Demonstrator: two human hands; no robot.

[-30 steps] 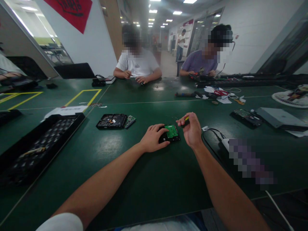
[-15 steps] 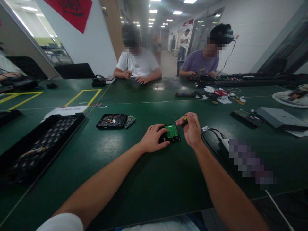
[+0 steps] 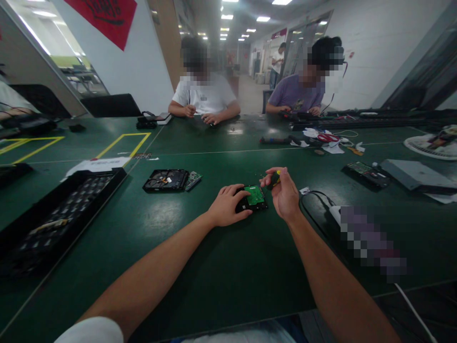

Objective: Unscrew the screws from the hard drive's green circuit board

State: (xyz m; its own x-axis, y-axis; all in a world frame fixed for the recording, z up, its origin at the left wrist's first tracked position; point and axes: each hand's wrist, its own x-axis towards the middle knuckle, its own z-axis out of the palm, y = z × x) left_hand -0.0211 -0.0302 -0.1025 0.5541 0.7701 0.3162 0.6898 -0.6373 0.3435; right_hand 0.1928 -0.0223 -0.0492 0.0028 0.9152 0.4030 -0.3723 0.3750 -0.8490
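Observation:
A hard drive (image 3: pixel 256 196) with a green circuit board facing up lies on the green table in front of me. My left hand (image 3: pixel 230 206) grips its left side, fingers over the top and the thumb along the near edge. In my right hand (image 3: pixel 284 193), just right of the drive, is a screwdriver with a yellow and black handle (image 3: pixel 275 178). The fingers wrap round that handle, and I cannot make out whether the tip touches the drive. Tiny bits, perhaps screws (image 3: pixel 260 176), lie beyond the drive.
Left of my hands sit an opened drive casing (image 3: pixel 166 180) and a loose circuit board (image 3: pixel 193 180). A long black tray (image 3: pixel 64 205) is farther left. At right are another drive (image 3: pixel 366 174), a grey metal box (image 3: pixel 417 175) and a cabled power strip. Two people sit opposite.
My right hand has turned slightly around the screwdriver, so more of the yellow handle shows. My left hand and the hard drive have stayed put.

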